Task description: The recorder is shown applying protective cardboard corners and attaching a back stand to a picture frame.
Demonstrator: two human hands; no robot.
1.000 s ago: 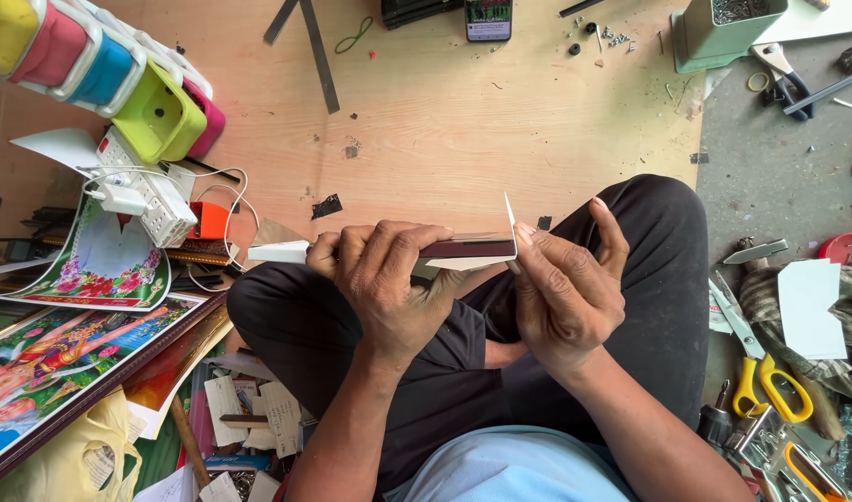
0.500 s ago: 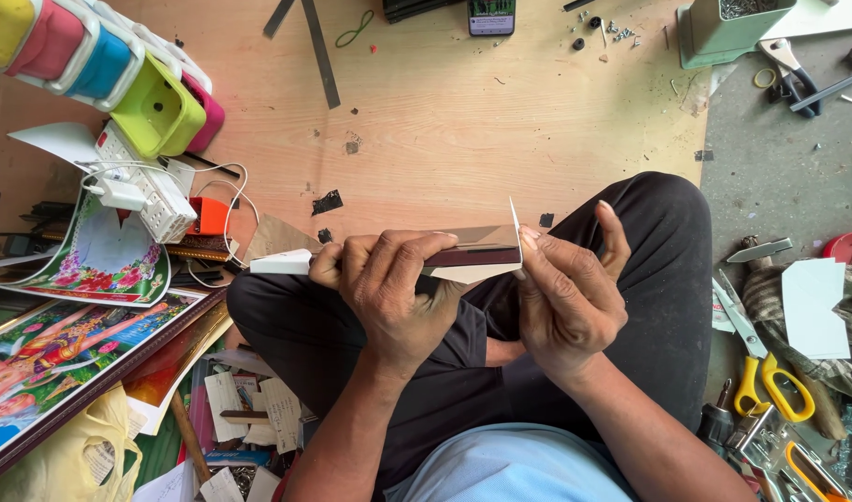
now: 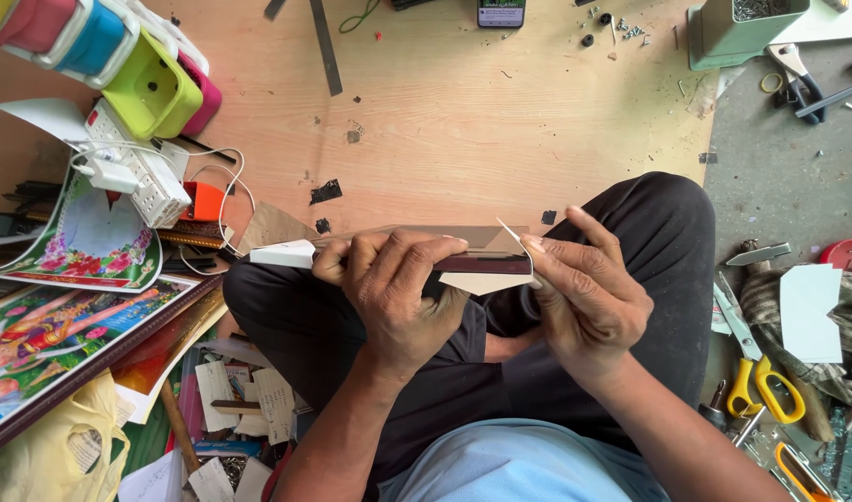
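Over the lap, the left hand (image 3: 398,293) is clenched around a dark framed panel (image 3: 477,256); the right hand (image 3: 584,297) pinches a thin white strip (image 3: 511,231) at its right corner, near the wooden board (image 3: 463,121)

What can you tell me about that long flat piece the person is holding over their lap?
The flat piece is a long, narrow, thin panel with a dark maroon edge and a glossy grey-brown face. It lies roughly level above the crossed legs. The left hand wraps over its middle, fingers on top. The right hand pinches a thin white strip at its right end. White card shows beneath it at both ends. What it is made of cannot be told.
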